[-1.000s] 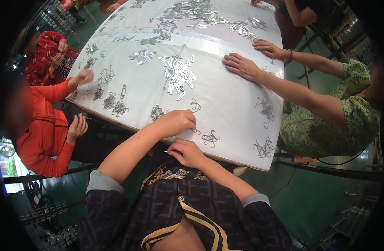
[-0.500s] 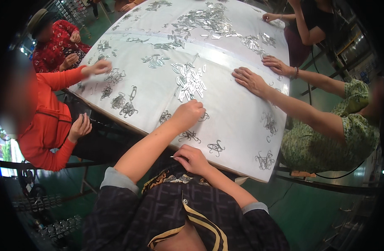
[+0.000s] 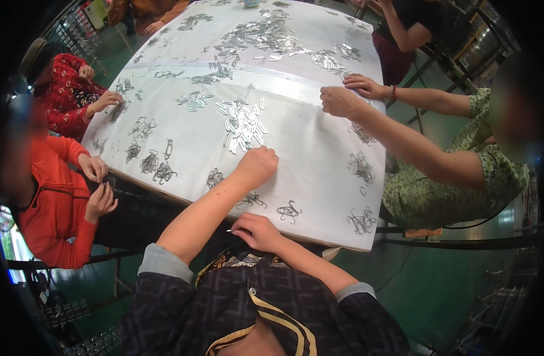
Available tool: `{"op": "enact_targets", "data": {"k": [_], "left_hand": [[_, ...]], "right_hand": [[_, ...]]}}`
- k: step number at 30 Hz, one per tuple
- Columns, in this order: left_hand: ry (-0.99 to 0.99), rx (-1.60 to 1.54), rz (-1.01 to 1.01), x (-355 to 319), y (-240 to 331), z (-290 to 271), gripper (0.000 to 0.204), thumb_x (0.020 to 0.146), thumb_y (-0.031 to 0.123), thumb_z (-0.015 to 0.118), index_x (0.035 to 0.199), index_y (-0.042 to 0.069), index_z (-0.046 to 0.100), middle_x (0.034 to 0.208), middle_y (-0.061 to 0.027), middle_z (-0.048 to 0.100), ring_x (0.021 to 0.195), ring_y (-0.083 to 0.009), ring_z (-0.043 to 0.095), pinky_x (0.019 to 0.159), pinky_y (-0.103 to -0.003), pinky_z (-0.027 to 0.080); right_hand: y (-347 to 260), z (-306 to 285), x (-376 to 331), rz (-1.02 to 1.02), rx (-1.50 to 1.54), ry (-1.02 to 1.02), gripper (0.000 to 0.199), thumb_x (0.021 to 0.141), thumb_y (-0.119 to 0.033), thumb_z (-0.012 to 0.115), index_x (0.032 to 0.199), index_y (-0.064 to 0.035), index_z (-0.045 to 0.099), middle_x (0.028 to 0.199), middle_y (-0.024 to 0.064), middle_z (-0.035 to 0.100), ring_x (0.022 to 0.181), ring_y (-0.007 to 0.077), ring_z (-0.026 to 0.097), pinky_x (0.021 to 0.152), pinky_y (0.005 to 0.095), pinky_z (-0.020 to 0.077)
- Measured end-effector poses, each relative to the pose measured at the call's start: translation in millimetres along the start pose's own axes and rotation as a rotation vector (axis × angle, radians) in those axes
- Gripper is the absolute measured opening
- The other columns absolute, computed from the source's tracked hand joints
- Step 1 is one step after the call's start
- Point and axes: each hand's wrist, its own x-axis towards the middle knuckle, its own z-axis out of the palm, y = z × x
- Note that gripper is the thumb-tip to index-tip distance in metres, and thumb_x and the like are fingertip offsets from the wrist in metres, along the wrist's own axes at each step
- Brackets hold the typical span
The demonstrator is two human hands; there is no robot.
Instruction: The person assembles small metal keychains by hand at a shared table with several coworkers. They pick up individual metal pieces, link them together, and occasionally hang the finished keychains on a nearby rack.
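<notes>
Low in the frame's centre, the right hand (image 3: 255, 230) pinches a thin metal piece (image 3: 231, 230) in closed fingers at the white surface (image 3: 319, 160) edge. Just above, the left hand (image 3: 257, 167) rests curled, fingers closed, beside a pile of silver clips (image 3: 242, 123).

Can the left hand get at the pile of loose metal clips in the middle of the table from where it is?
Probably yes. The left hand rests on the white table right at the near edge of the clip pile, and nothing lies between them. The other workers' hands are off to the sides.
</notes>
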Motion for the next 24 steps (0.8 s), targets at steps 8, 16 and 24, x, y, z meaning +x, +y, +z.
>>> {"op": "enact_targets", "data": {"k": [8,16,24], "left_hand": [[0.053,-0.779,-0.638,-47,-5,-64,0.006,0.082,0.006,0.063,0.086,0.003,0.062,0.074,-0.0042,0.062,0.061,-0.0121,0.055,0.06,-0.028,0.046],[0.189,-1.172,-0.821,-137,44,-115,0.008,0.085,0.008,0.063,0.087,0.001,0.059,0.077,-0.0013,0.059,0.07,-0.0071,0.053,0.062,-0.024,0.045],[0.257,-0.912,-0.867,-165,79,-109,0.01,0.083,0.006,0.063,0.087,0.0,0.056,0.083,-0.0094,0.057,0.074,-0.0207,0.058,0.067,-0.031,0.048]], "right_hand": [[-1,1,1,0.014,0.007,0.023,0.007,0.081,-0.008,0.069,0.087,-0.0054,0.065,0.082,0.0102,0.06,0.073,0.0302,0.061,0.064,0.0377,0.0487],[-15,4,3,0.12,0.045,0.097,0.008,0.079,-0.002,0.071,0.087,-0.0032,0.068,0.078,0.0078,0.062,0.062,0.0169,0.059,0.057,0.0279,0.0468],[-17,7,6,0.218,0.069,0.158,0.006,0.079,-0.001,0.072,0.083,0.0009,0.067,0.073,0.0058,0.061,0.064,0.0112,0.057,0.058,0.0237,0.0447]]}}
